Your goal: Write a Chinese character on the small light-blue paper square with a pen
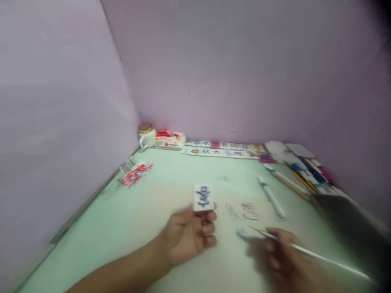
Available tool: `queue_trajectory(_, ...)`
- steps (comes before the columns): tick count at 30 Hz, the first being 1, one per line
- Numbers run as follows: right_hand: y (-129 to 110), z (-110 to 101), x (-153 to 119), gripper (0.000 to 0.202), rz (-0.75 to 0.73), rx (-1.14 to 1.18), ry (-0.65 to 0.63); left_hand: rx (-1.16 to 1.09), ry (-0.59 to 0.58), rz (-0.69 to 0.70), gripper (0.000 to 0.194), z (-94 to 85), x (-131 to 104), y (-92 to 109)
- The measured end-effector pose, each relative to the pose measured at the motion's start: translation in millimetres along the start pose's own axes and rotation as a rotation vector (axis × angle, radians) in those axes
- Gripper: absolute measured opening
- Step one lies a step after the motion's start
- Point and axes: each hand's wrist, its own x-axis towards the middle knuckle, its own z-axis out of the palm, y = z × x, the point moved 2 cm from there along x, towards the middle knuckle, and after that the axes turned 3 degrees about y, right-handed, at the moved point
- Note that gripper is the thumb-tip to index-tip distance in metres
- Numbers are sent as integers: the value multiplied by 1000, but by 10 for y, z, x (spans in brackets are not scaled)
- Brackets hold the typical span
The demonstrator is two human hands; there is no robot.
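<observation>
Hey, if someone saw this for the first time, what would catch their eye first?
Probably the white block with a dark character, held in the left hand near the middle. Next, the thin tool in the right hand, lower right, and the colourful tiles lined up by the back wall.

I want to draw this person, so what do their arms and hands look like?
The left hand is bare, without a glove. The left forearm shows no sleeve, watch or bracelet. The right hand wears no glove either, but it's blurry, so I can't tell small details.
</observation>
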Motion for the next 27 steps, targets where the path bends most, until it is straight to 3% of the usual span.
queue_trajectory(2, -25, 7, -7, 46, 2, 10, -20, -58, -18, 13, 49, -29, -1, 13)
queue_trajectory(11, -34, 111, -75, 40, -40, 42, 88, 66, 5, 49, 50, -126, 9, 1)
queue_trajectory(19, 20, 113, -22, 43, -53, 74, 38, 112, -4, 13, 57, -142, 0, -20)
queue_trajectory(27, -19, 140, -11, 42, -119, 97, 60, 147, -121, -27, 52, -151, -5, -118)
